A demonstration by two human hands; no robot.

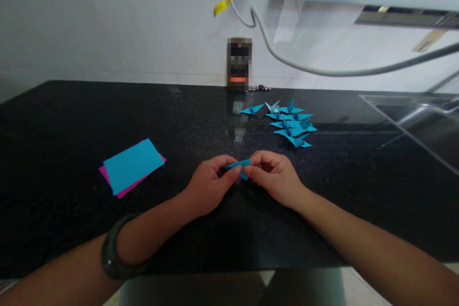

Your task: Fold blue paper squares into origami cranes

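A small folded piece of blue paper (244, 163) is pinched between both hands above the dark countertop. My left hand (211, 184) grips its left part with thumb and fingers. On the other side, my right hand (275, 176) pinches the right end. Fingers hide much of the paper, so its exact folded shape cannot be made out. Beyond my right hand lies a group of blue folded paper cranes (292, 126), with one pale crane (273, 106) at the back. A single blue crane (252, 109) sits slightly apart on their left.
Blue paper sheets (134, 165) lie over pink paper (102, 170) at the left on the black countertop (53, 153). A pixelated upright object (239, 63) leans at the wall beside a beaded string (261, 88). A grey cable (315, 71) hangs above; a sink (423, 129) is at right.
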